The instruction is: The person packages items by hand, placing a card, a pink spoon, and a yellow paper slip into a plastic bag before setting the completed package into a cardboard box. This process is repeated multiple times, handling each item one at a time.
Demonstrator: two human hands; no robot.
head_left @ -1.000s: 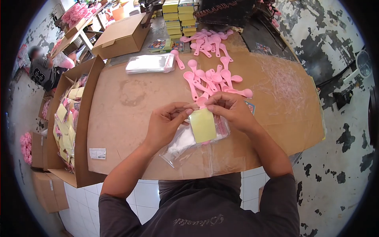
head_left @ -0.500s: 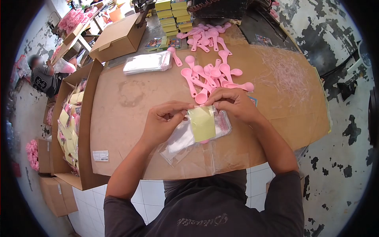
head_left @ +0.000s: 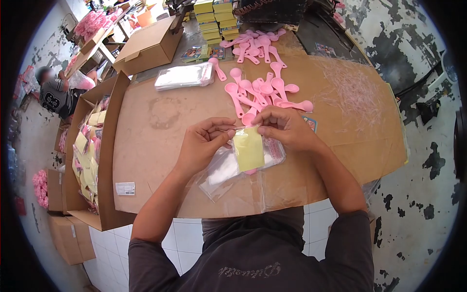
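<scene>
"Worn cardboard [head_left: 146, 151] forms the work surface, and the grey backdrop [head_left: 408, 160] on the right is patched with dark, peeled spots. Far off on the left I can make out a person [head_left: 53, 95] in a dark top."

"What has the left hand [head_left: 204, 142] got?"

"From my seat I see its thumb and forefinger pinching the upper left corner of a clear packet [head_left: 249, 146] with a yellow card [head_left: 250, 155] in it."

"And the right hand [head_left: 286, 129]?"

"Its thumb and fingertips press together on the same packet's upper right corner. A bit of pink [head_left: 251, 171] shows at the lower end; I can't tell its shape."

"Where is the packet?"

"Near the front edge of the cardboard, over some loose clear bags [head_left: 221, 169]. One pink spoon [head_left: 248, 118] has its bowl just beyond the fingertips; whether it touches them, I can't tell. More pink spoons [head_left: 265, 89] lie in a loose pile past it, and a printed card [head_left: 311, 123] peeks out beside the right hand."

"What else is around?"

"On the left, a long carton [head_left: 109, 155] with packets inside, yellow and pink showing through. Farther back I get a bundle of clear sleeves [head_left: 184, 76], a brown box [head_left: 148, 44] and tall stacks of yellow-edged cards [head_left: 210, 22]. Over to the right, thin clear strands [head_left: 351, 92] lie scattered on the cardboard."
</scene>
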